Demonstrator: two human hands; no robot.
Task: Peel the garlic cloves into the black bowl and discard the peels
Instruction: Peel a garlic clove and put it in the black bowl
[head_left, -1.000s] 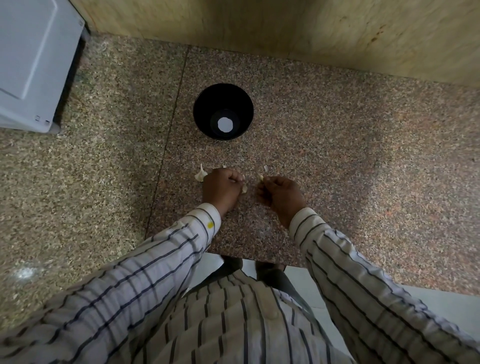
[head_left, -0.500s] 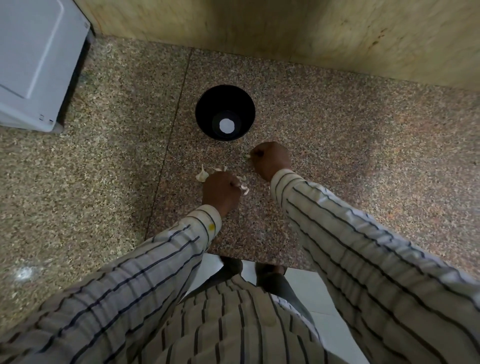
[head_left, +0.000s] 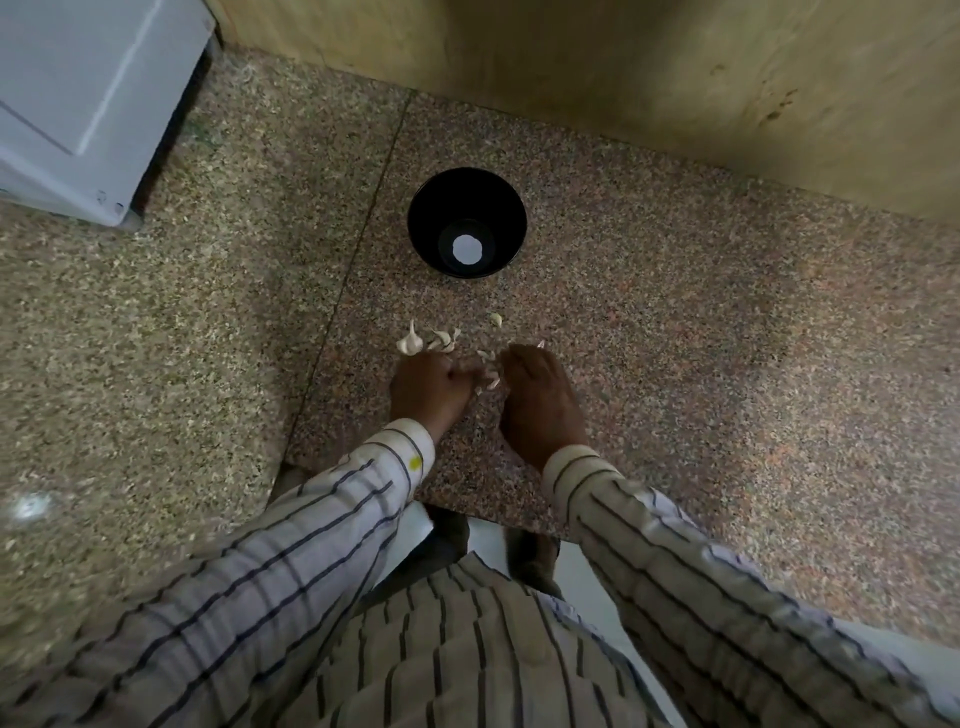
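At the near edge of the granite counter (head_left: 675, 364), two hands in striped sleeves (head_left: 322, 525) meet over the reddish slab. The left hand (head_left: 431, 387) is curled into a loose fist, its fingers closed around pale garlic cloves (head_left: 491, 382) that stick out on its right side, toward the other hand. The right hand (head_left: 537, 400) lies knuckles up just beside it, fingers bent down over the same pale bits; whether it actually pinches a clove or only touches cannot be told, since the fingertips are hidden. Just beyond the left hand's knuckles lies a small cluster of garlic pieces (head_left: 410, 343) with papery tips, resting on the counter. A little further out and to the right sits one loose clove (head_left: 496, 318), apart from the cluster. Further still, toward the back wall (head_left: 675, 78), stands the black bowl (head_left: 441, 208), upright, with a round white spot at its bottom. At the far left corner stands a white appliance (head_left: 78, 93).
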